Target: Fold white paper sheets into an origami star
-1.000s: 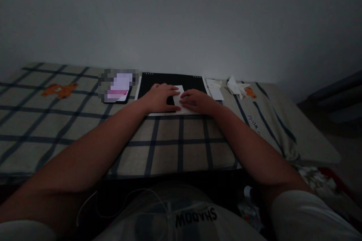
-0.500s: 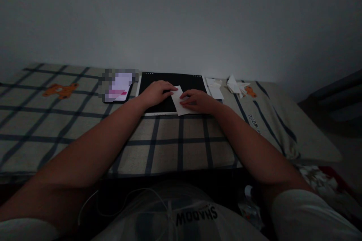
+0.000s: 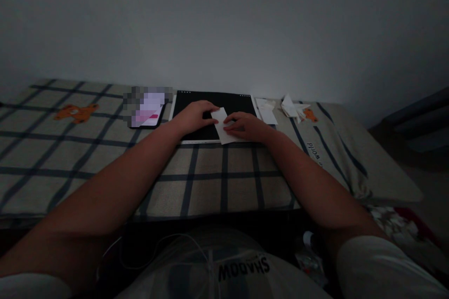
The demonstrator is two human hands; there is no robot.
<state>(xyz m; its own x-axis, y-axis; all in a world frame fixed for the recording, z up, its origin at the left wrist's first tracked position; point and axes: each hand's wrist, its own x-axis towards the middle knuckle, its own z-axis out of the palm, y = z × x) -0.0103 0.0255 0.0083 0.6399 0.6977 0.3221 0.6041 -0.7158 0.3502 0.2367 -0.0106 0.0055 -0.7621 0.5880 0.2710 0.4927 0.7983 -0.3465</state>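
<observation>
A small white piece of paper [image 3: 221, 124] lies at a slant on a black sheet with a white border [image 3: 196, 131]. My left hand [image 3: 195, 116] touches its upper left edge, with fingers and thumb bent onto it. From the other side, my right hand [image 3: 247, 126] presses on the paper, its fingertips along the middle and its thumb side low. Part of the paper is hidden under the right fingers. Whether the paper is folded is hard to tell in the dim light.
A phone [image 3: 149, 111] with a lit screen lies left of the black sheet. To the right are white paper pieces [image 3: 268, 116] and a folded white paper shape [image 3: 289, 106]. Everything rests on a checked cloth [image 3: 210, 187] against a grey wall. A plastic bottle [image 3: 308, 254] is below.
The left fingers and thumb have shifted slightly at the paper's edge. The right hand and the paper stay almost in place; the whole view has dipped a little.
</observation>
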